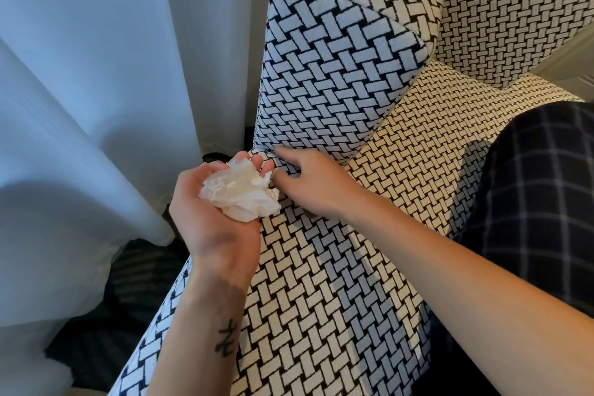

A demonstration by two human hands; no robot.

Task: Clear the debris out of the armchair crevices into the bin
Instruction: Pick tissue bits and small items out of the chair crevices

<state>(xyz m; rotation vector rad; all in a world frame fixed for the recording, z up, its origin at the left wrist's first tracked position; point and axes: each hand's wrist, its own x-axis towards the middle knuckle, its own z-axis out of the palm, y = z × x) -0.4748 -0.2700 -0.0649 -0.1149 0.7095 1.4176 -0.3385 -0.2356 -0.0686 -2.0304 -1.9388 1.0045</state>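
The armchair (337,267) wears a black-and-white woven pattern and fills the middle of the head view. My left hand (205,228) is palm up at the seat's left front edge, its fingers curled round a crumpled white tissue wad (241,191). My right hand (315,185) lies palm down just right of the wad, fingers loosely bent and touching the fabric where the armrest (337,67) meets the seat. I see nothing held in it. The crevice beneath its fingers is hidden. No bin is in view.
White curtains (96,106) hang close on the left, down to a dark patterned carpet (128,283). A leg in dark checked trousers (540,190) rests on the seat at the right. The chair back (514,10) rises at the upper right.
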